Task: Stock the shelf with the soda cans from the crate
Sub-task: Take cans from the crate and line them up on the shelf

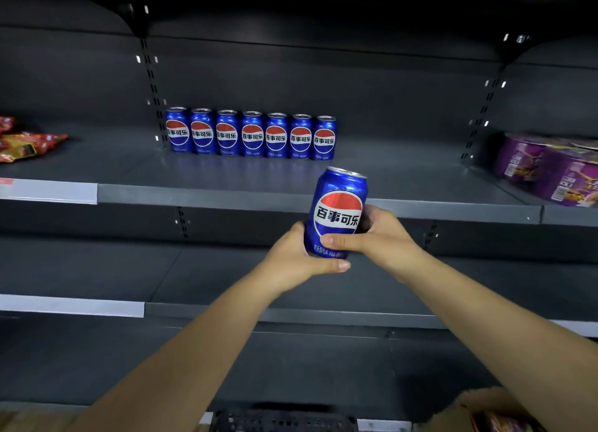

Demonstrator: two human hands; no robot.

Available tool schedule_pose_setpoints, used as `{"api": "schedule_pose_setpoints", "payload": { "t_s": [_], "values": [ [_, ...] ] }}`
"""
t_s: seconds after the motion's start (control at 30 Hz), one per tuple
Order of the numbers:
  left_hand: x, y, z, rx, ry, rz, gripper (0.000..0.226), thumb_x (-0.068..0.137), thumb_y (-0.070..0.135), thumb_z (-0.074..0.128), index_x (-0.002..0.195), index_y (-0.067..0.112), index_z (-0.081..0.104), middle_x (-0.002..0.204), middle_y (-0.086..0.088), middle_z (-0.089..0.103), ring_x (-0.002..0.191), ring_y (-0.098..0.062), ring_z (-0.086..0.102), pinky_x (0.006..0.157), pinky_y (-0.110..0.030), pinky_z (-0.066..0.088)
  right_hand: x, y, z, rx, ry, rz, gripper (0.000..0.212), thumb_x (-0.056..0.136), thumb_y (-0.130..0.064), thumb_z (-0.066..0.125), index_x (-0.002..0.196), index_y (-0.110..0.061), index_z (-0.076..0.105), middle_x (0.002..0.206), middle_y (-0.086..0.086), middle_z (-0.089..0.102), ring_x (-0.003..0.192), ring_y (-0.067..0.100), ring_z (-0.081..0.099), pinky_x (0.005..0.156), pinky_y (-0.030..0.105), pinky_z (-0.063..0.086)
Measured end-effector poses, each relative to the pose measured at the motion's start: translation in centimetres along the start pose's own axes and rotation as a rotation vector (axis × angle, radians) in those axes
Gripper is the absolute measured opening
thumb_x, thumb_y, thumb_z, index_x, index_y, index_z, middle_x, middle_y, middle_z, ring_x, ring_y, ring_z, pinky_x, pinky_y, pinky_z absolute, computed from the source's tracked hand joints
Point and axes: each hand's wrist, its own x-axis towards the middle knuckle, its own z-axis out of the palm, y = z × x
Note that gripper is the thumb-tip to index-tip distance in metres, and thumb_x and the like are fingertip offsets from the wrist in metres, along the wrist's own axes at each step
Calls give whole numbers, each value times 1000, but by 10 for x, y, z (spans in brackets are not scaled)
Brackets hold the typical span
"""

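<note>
Black crate (284, 420) sits lowest. Above it, the left grip (291, 256) and right grip (385, 234) curl round one soda can (338, 211), slightly tilted before the shelf (259, 198), where seven cans (252, 135) stand. Rigid, slick, likely heavy; hold mid-body.

The cylindrical blue metal soda can (336, 211) is smooth and glossy, like the row of seven blue cans (250, 133) behind it. The dark grey metal shelf (226, 175) beyond it looks matt. Left of it, red-orange snack bags (29, 141) are crinkled, shiny film.
</note>
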Motion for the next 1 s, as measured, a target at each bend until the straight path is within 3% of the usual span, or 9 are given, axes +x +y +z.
{"api": "schedule_pose_setpoints", "payload": {
  "t_s": [0.07, 0.13, 0.3, 0.4, 0.43, 0.63, 0.83, 1.0],
  "values": [
    [8, -4, -5, 35, -20, -52, 80, 50, 35, 88, 119, 23, 50, 113, 8, 65, 104, -9, 62, 95, -35, 51, 7, 0, -1, 11, 28, -6, 40, 65, -5, 83, 93, -22, 62, 91, -4, 72, 86, 10, 69, 74, 23, 56],
    [18, -8, -10, 51, -48, -85, 77, 55, 26, 87, 121, 21, 48, 111, 8, 64, 101, -7, 62, 93, -31, 50, 16, 0, -3, 7, 61, -4, 40, 64, -7, 84, 93, -23, 62, 92, -4, 72, 87, 10, 68, 75, 22, 56],
    [54, -10, -18, 194, 23, -205, 34, 76, -7, 64, 108, 3, 60, 76, -3, 59, 65, -15, 54, 69, -27, 46, 45, 3, -16, -20, 115, 11, 44, 63, -10, 85, 99, -19, 61, 91, -7, 69, 82, 6, 65, 71, 17, 53],
    [78, -1, -14, 127, 143, -234, 8, 86, 2, 57, 86, 9, 59, 69, -5, 59, 54, -14, 48, 44, -14, 38, 66, 6, -28, -2, 128, 19, 49, 64, -12, 86, 106, -15, 61, 92, -6, 68, 85, 6, 64, 71, 18, 52],
    [86, 2, -12, 98, 184, -234, 11, 88, 5, 55, 81, 13, 56, 69, -4, 60, 53, -13, 48, 38, -15, 33, 73, 7, -33, 2, 128, 19, 49, 64, -12, 85, 107, -15, 61, 92, -7, 68, 84, 6, 64, 70, 17, 52],
    [136, 19, 7, 9, 292, -175, 17, 92, 12, 50, 78, 19, 57, 70, 1, 62, 56, -10, 51, 46, -21, 29, 117, 14, -76, -8, 138, -5, 47, 64, -10, 85, 103, -16, 60, 89, -8, 67, 81, 4, 63, 67, 15, 52],
    [188, 30, 28, -15, 311, -141, 22, 92, 5, 49, 74, 14, 58, 67, -4, 60, 51, -9, 46, 33, -7, 28, 169, 35, -111, -82, 170, 13, 50, 61, -8, 87, 102, -15, 60, 92, -3, 67, 84, 11, 63, 75, 22, 49],
    [234, 32, 49, -28, 304, -182, 21, 91, 7, 49, 74, 15, 57, 66, -1, 60, 51, -10, 47, 42, -18, 30, 209, 59, -130, -172, 175, 26, 52, 58, -12, 89, 102, -14, 61, 92, -2, 67, 88, 15, 64, 80, 25, 50]
  ]
}}
